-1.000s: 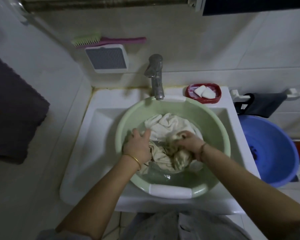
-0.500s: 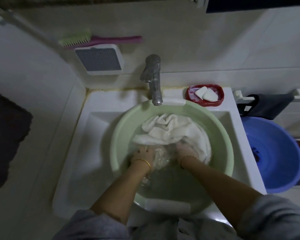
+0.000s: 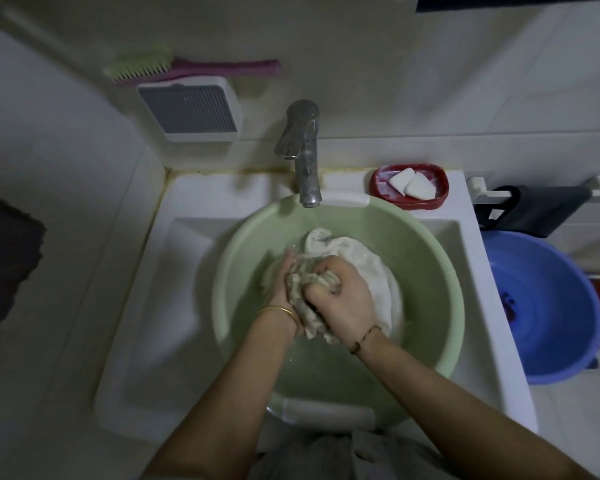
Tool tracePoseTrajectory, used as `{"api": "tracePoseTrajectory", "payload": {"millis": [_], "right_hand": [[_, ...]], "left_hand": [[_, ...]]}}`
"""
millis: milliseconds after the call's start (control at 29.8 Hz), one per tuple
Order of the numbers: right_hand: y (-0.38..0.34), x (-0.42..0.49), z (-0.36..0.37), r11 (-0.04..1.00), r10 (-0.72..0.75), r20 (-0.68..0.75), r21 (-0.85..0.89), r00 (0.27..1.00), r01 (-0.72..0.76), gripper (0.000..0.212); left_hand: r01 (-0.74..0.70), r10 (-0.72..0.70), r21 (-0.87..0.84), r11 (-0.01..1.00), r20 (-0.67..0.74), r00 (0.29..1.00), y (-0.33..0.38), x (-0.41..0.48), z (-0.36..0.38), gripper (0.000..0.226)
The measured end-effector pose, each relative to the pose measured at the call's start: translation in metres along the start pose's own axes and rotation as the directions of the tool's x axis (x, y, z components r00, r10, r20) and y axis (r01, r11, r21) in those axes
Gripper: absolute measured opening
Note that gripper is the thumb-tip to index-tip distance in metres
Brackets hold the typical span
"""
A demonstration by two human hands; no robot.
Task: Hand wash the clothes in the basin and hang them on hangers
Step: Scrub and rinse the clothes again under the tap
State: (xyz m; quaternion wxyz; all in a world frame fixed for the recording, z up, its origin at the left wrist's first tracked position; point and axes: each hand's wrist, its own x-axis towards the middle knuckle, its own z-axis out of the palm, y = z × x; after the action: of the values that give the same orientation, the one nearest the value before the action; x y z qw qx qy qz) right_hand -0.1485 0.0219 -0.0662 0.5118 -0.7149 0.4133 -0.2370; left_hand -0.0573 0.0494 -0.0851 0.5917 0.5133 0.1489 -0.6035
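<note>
Where half a second ago both hands pressed low into the water toward the near rim of the green basin [image 3: 243,244], now raised mid-basin: left hand [image 3: 282,289] and right hand [image 3: 340,299] clamped, fingers curled, on a bunched beige garment [image 3: 307,282], squeezing or scrubbing it. White cloth [image 3: 371,268] heaped toward the right wall; washing ongoing, hanging not begun.

Sitting in the sink [image 3: 142,344] beneath the tap [image 3: 303,150], holding cloth [image 3: 368,271] between both hands: the basin [image 3: 426,271]; lying right of the tap, the soap dish [image 3: 409,187]; standing right of the sink, a tub [image 3: 551,306].
</note>
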Motion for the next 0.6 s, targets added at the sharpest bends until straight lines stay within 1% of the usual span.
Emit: {"api": "tracePoseTrajectory", "payload": {"millis": [34,67,101,134,168,202,235,269,302,336,370,403,437,470,504,538,571,605], "right_hand": [[0.003,0.004,0.003,0.998,-0.017,-0.025,-0.054,1.0,0.016,0.014],[0.006,0.008,0.004,0.996,-0.029,-0.044,-0.089,0.999,0.025,0.018],[0.01,0.012,0.004,0.995,-0.004,-0.077,-0.104,0.997,-0.004,0.022],[0.016,0.019,0.001,0.993,0.06,-0.117,-0.092,0.991,-0.071,0.024],[0.021,0.026,-0.004,0.988,0.139,-0.149,-0.044,0.979,-0.147,0.028],[0.024,0.032,-0.008,0.977,0.211,-0.149,0.029,0.966,-0.21,0.029],[0.028,0.035,-0.012,0.965,0.257,-0.13,0.089,0.957,-0.247,0.028],[0.033,0.037,-0.015,0.957,0.284,-0.105,0.099,0.953,-0.274,0.026],[0.039,0.038,-0.016,0.956,0.294,-0.083,0.044,0.952,-0.291,0.023],[0.046,0.037,-0.017,0.955,0.282,-0.066,-0.072,0.957,-0.287,0.019],[0.055,0.034,-0.015,0.936,0.245,-0.033,-0.252,0.969,-0.245,0.016],[0.063,0.028,-0.011,0.887,0.178,0.038,-0.438,0.983,-0.143,0.021],[0.068,0.021,-0.006,0.8,0.136,0.153,-0.6,0.979,-0.017,0.033],[0.074,0.015,0.003,0.691,0.136,0.276,-0.714,0.952,0.109,0.044],[0.078,0.01,0.01,0.583,0.162,0.387,-0.779,0.908,0.229,0.054],[0.084,0.007,0.017,0.484,0.185,0.483,-0.803,0.856,0.349,0.062],[0.089,0.008,0.02,0.394,0.201,0.546,-0.805,0.813,0.443,0.067],[0.09,0.011,0.016,0.342,0.202,0.566,-0.806,0.799,0.484,0.068]], "left_hand": [[-0.006,0.007,-0.006,1.0,0.019,1.0,-0.002,-0.003,0.004,0.055],[0.003,-0.003,-0.017,1.0,0.0,1.0,-0.006,-0.004,0.008,0.051],[0.006,-0.006,-0.008,1.0,-0.016,1.0,-0.009,-0.008,0.012,0.049],[0.006,-0.004,0.035,0.999,-0.041,0.999,-0.015,-0.009,0.015,0.044],[-0.012,0.015,0.076,0.997,-0.039,0.999,-0.022,-0.009,0.018,0.036],[-0.033,0.037,0.129,0.991,-0.028,0.999,-0.023,-0.009,0.021,0.03],[-0.082,0.089,0.204,0.976,-0.025,0.996,-0.022,-0.012,0.023,0.028],[-0.163,0.183,0.367,0.916,-0.02,0.983,-0.017,-0.013,0.02,0.027],[-0.236,0.291,0.594,0.769,0.004,0.957,-0.009,-0.015,0.017,0.026],[-0.266,0.372,0.833,0.485,0.079,0.925,-0.002,-0.012,0.009,0.026],[-0.238,0.392,0.962,0.135,0.169,0.904,0.006,-0.01,-0.001,0.029],[-0.145,0.359,0.983,-0.114,0.177,0.916,0.01,-0.005,-0.011,0.034],[-0.054,0.327,0.96,-0.276,0.146,0.934,0.012,-0.004,-0.019,0.04],[0.016,0.299,0.923,-0.384,0.108,0.948,0.008,0.001,-0.026,0.047],[0.063,0.262,0.869,-0.49,0.078,0.962,0.002,0.004,-0.028,0.057],[0.109,0.235,0.79,-0.603,0.045,0.971,-0.006,0.006,-0.031,0.066],[0.148,0.219,0.702,-0.696,0.012,0.976,-0.014,0.008,-0.032,0.075],[0.183,0.225,0.631,-0.754,-0.014,0.974,-0.019,0.011,-0.035,0.082]]}}
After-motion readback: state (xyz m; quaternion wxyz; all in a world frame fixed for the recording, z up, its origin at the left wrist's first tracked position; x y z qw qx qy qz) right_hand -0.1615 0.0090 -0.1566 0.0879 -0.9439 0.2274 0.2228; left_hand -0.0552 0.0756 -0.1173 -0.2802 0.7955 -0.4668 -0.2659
